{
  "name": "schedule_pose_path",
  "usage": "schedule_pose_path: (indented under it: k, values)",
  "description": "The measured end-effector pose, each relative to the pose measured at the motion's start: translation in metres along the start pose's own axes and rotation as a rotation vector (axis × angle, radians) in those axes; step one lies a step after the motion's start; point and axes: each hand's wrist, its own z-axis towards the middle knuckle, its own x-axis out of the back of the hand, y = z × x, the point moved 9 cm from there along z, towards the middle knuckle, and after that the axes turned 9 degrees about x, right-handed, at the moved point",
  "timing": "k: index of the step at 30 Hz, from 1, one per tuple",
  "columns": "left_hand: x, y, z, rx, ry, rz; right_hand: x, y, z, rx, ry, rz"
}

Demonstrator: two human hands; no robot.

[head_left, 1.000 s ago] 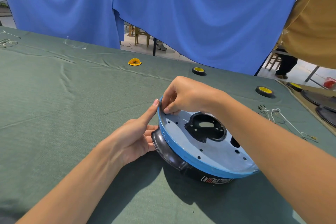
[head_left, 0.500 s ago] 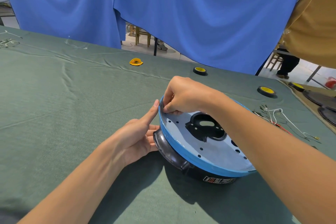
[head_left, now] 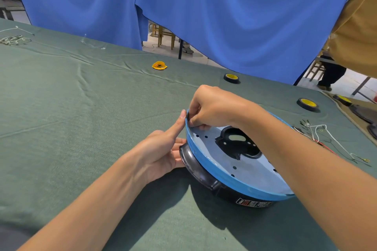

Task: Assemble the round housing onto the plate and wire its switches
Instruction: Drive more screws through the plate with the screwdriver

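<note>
On green cloth-covered table [head_left: 81, 118], right of centre: round black plastic housing [head_left: 195, 167] capped by blue-filmed round metal plate [head_left: 255, 169]. Right hand [head_left: 212, 106] pinching plate's far-left rim; left hand [head_left: 161, 153] unclenched, straight forefinger pressing same rim. Near, to the right: white and red wires [head_left: 318, 132].

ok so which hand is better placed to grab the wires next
Likely the right hand: the wires lie on its side of the housing, near that forearm, though it must first release the rim of the blue plate. The left hand touches the opposite side.
</note>
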Motion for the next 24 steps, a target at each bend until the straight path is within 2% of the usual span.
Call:
schedule_pose_path:
  k: [5,9,14,17,20,24]
  values:
    - [-0.002,0.0,0.0,-0.003,-0.02,-0.011,-0.012,0.023,-0.003,-0.149,0.108,0.443]
    - [-0.001,0.001,-0.002,-0.004,-0.013,-0.02,-0.016,0.031,-0.009,-0.126,0.169,0.589]
    - [-0.002,0.0,-0.004,0.011,-0.019,0.01,-0.013,0.023,-0.015,-0.114,0.134,0.497]
    - [-0.002,0.0,-0.004,0.021,-0.017,0.013,0.0,0.013,-0.025,-0.14,0.163,0.257]
    - [0.0,0.0,-0.002,0.004,0.005,-0.026,-0.003,-0.005,-0.036,-0.071,0.171,-0.007]
    - [0.001,-0.005,-0.003,0.036,0.038,-0.049,-0.017,-0.016,-0.041,0.007,0.132,-0.128]
